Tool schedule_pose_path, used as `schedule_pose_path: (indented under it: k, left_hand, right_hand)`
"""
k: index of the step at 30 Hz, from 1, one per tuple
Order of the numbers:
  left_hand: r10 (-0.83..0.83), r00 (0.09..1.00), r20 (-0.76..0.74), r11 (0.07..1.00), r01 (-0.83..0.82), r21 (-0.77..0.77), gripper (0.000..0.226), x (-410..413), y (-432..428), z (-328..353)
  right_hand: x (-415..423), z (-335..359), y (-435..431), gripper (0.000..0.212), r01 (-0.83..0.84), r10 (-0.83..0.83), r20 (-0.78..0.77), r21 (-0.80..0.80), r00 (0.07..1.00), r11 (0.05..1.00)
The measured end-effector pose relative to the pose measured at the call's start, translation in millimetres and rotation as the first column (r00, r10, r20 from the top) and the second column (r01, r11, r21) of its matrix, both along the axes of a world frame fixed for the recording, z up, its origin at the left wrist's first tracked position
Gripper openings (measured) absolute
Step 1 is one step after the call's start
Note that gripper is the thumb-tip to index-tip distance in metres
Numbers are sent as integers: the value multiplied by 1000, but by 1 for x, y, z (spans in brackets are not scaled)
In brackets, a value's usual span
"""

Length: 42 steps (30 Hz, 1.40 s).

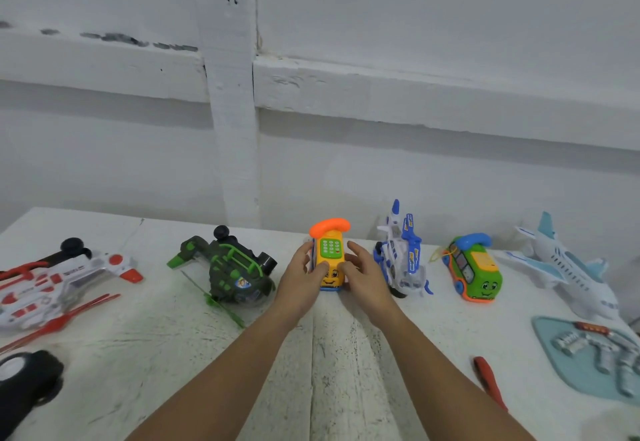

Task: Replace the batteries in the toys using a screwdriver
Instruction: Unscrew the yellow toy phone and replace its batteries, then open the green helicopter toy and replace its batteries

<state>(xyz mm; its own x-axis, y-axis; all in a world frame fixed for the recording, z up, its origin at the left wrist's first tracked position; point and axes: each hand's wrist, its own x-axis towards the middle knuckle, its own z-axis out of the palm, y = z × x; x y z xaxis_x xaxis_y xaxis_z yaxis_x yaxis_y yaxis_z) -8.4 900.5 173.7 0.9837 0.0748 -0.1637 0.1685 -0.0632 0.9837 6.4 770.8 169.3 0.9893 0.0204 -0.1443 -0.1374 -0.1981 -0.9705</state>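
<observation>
forearms [221, 381] lay over bare table [346, 354] behind the grip, left hand [300, 279] and right hand [367, 276] clasping the yellow phone toy [331, 256].

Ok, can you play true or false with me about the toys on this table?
1. Both the left hand and the right hand hold the yellow phone toy. True.
2. The right hand holds the red screwdriver. False: it lies on the table.
3. The batteries lie on the blue mat. True.
4. The green helicopter stands upright. False: it lies tipped over.
</observation>
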Motion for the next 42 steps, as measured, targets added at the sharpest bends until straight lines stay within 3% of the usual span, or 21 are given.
schedule_pose_path:
  k: [5, 10, 13, 18, 22, 24, 28, 31, 34, 38, 42]
  left_hand:
    - [-5, 998, 67, 996, -2, 93, 49, -16, -1, 14]
    - [116, 966, 229, 969, -161, 186, 35, -45, 14, 23]
    - [231, 927, 296, 932, -298, 206, 25, -56, 33, 22]
    - [345, 875, 339, 843, -448, 299, 28, -65, 66, 20]
    - [376, 891, 255, 825, -447, 346, 40, -66, 84, 15]
    - [374, 908, 190, 836, -419, 353, 48, -64, 90, 11]
    - [348, 931, 108, 854, -363, 374, 55, -63, 94, 8]
    - [323, 939, 115, 878, -343, 334, 57, -64, 100, 3]
    - [321, 941, 104, 909, -337, 246, 58, -67, 106, 0]
    - [347, 934, 89, 935, -351, 39, 59, -77, 108, 13]
    - [349, 931, 109, 931, -332, -148, 62, -95, 100, 35]
  right_hand:
    - [-3, 4, -4, 51, -1, 12, 59, -180, 998, 984]
    - [-10, 18, 2, 42, 106, 62, 370, -416, 927, 903]
    - [-13, 27, 15, 35, 119, 134, 461, -479, 877, 870]
    - [-12, 32, 51, 31, -39, 271, 429, -477, 862, 878]
    - [-11, 26, 79, 48, -204, 293, 177, -398, 940, 895]
    - [-12, 22, 89, 58, -280, 292, 10, -254, 956, 926]
    - [-17, 21, 99, 35, -335, 335, -147, 21, 931, 942]
    - [-19, 18, 99, 38, -314, 330, -135, 126, 934, 941]
    - [-24, 16, 100, 39, -334, 343, -62, 117, 937, 935]
    - [-38, 18, 98, 47, -349, 341, 107, 68, 934, 934]
    - [-62, 27, 87, 57, -331, 302, 204, 125, 931, 935]
